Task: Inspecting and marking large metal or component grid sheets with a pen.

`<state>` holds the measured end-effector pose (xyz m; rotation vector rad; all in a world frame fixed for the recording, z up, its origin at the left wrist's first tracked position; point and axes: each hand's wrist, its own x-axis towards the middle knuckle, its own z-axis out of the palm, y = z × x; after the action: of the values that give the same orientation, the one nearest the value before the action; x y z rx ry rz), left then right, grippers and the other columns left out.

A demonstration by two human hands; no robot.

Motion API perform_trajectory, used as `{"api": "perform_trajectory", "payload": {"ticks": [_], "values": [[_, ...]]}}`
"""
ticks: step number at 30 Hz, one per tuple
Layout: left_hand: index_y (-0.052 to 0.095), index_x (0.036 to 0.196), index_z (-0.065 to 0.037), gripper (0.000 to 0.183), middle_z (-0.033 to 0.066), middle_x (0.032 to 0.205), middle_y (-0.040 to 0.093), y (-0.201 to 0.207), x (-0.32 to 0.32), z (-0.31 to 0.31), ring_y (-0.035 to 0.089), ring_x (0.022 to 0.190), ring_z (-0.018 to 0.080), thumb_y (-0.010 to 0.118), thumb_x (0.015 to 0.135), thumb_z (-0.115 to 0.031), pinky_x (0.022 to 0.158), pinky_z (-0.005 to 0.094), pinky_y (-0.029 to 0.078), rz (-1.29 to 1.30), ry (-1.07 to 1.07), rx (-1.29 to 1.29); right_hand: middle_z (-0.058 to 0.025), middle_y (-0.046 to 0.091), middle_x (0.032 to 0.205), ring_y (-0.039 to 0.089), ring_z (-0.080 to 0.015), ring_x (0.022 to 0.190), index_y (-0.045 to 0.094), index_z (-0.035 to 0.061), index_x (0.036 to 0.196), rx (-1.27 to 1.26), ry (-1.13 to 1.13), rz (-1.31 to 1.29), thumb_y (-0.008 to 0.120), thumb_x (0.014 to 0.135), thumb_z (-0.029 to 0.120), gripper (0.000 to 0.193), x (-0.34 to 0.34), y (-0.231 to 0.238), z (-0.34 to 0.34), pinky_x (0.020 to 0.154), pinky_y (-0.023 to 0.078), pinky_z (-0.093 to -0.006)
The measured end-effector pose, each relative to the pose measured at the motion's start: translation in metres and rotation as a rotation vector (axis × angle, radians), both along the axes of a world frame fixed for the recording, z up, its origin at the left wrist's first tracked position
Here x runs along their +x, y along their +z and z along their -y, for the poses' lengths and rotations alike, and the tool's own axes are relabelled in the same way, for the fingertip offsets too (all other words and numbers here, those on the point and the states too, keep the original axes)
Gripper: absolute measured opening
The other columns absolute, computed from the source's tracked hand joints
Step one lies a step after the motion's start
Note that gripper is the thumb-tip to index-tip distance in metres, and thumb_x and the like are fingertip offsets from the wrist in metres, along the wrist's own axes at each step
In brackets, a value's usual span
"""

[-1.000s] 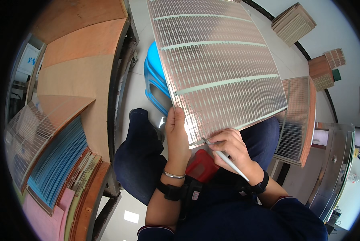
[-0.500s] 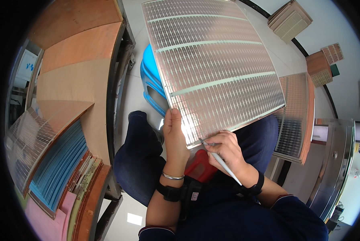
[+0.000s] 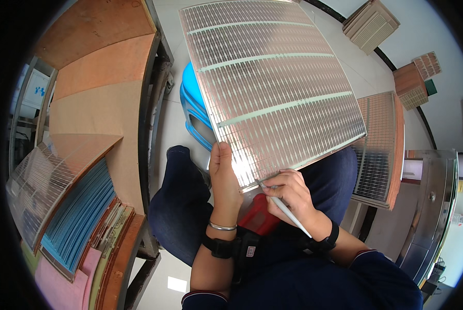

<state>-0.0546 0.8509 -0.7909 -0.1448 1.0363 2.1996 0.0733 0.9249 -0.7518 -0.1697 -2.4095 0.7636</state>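
Observation:
A large circuit board panel [image 3: 280, 85] with copper-coloured rows and pale green bands leans away from me over my lap. My left hand [image 3: 223, 164] grips its lower left edge, the thumb on the front face and the fingers hidden behind. In my right hand [image 3: 289, 192] is a slim white-handled pen-like tool [image 3: 292, 217], held like a pencil. Its thin dark tip rests at the panel's bottom edge, close to the lower left corner; the exact kind of tip is too small to tell. Bright glare covers that corner.
A blue plastic stool [image 3: 194, 111] stands behind the panel. To the left a wooden rack [image 3: 94, 103] holds another panel [image 3: 61, 181] and a stack of blue sheets [image 3: 79, 219]. More panels [image 3: 378, 150] are stacked at right. Something red [image 3: 261, 214] lies at my lap.
The panel has tilted very slightly, its upper left edge shifting a little left. Both hands keep their grips, and the tool's tip stays at almost the same spot.

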Motion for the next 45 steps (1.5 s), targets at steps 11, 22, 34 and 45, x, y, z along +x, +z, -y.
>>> {"api": "perform_trajectory", "payload": {"ticks": [11, 22, 34, 45], "values": [[0.054, 0.101, -0.004, 0.027, -0.0002, 0.091, 0.058, 0.0, 0.001, -0.001, 0.053, 0.081, 0.0053, 0.044, 0.099, -0.029, 0.072, 0.0216, 0.044, 0.0, 0.005, -0.036, -0.0056, 0.063, 0.088, 0.061, -0.0229, 0.08, 0.06, 0.0061, 0.08, 0.04, -0.063, -0.01, 0.071, 0.058, -0.009, 0.028, -0.006, -0.007, 0.0, 0.076, 0.047, -0.0323], [0.055, 0.099, -0.004, 0.027, -0.0011, 0.091, 0.059, 0.006, -0.007, -0.001, 0.052, 0.081, 0.0043, 0.044, 0.099, -0.029, 0.074, 0.0211, 0.042, -0.029, -0.026, -0.062, -0.0115, 0.065, 0.091, 0.064, -0.0245, 0.082, 0.059, 0.0029, 0.086, -0.247, 0.053, 0.13, 0.066, 0.069, 0.002, 0.019, 0.012, 0.009, -0.046, 0.075, 0.05, -0.0318], [0.056, 0.098, -0.005, 0.027, -0.0015, 0.088, 0.059, 0.004, -0.006, 0.0, 0.054, 0.076, 0.0037, 0.044, 0.099, -0.029, 0.067, 0.019, 0.044, 0.015, -0.036, -0.18, -0.008, 0.062, 0.092, 0.062, -0.0248, 0.086, 0.06, 0.0034, 0.084, -0.121, 0.138, 0.133, 0.069, 0.062, -0.003, 0.025, 0.008, 0.008, -0.035, 0.077, 0.048, -0.0344], [0.055, 0.103, -0.005, 0.028, -0.0004, 0.092, 0.061, 0.003, -0.005, -0.001, 0.055, 0.079, 0.0042, 0.044, 0.099, -0.03, 0.069, 0.0194, 0.045, 0.004, -0.004, -0.113, -0.0076, 0.062, 0.09, 0.062, -0.0244, 0.086, 0.059, 0.0038, 0.083, -0.101, 0.079, 0.099, 0.068, 0.061, -0.005, 0.026, 0.007, 0.002, -0.025, 0.077, 0.047, -0.0341]]}}
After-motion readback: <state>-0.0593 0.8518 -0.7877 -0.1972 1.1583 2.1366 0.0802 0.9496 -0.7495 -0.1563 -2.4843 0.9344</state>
